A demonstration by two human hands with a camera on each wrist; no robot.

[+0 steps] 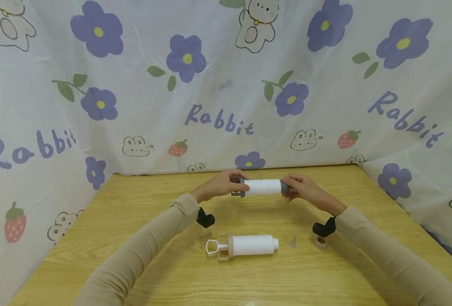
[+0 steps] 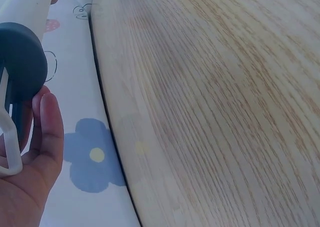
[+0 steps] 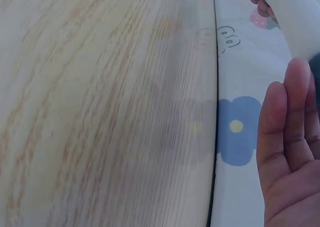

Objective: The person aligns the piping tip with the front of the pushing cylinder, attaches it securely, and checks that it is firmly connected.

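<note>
Both hands hold one white tube (image 1: 263, 187) level above the far middle of the wooden table (image 1: 134, 199). My left hand (image 1: 223, 183) grips its dark grey plunger end (image 2: 20, 67), where a white loop handle (image 2: 9, 142) sticks out. My right hand (image 1: 300, 189) grips the opposite dark grey end; in the right wrist view only the white tube (image 3: 295, 17) and the fingers (image 3: 285, 132) show. A second white tube (image 1: 248, 245) with a tan collar and a white loop handle lies on the table nearer me, untouched.
A small tan ring cap (image 1: 320, 242) and a small clear tip (image 1: 294, 242) lie on the table right of the lying tube. A flower-and-rabbit printed cloth (image 1: 218, 85) hangs behind and at both sides of the table.
</note>
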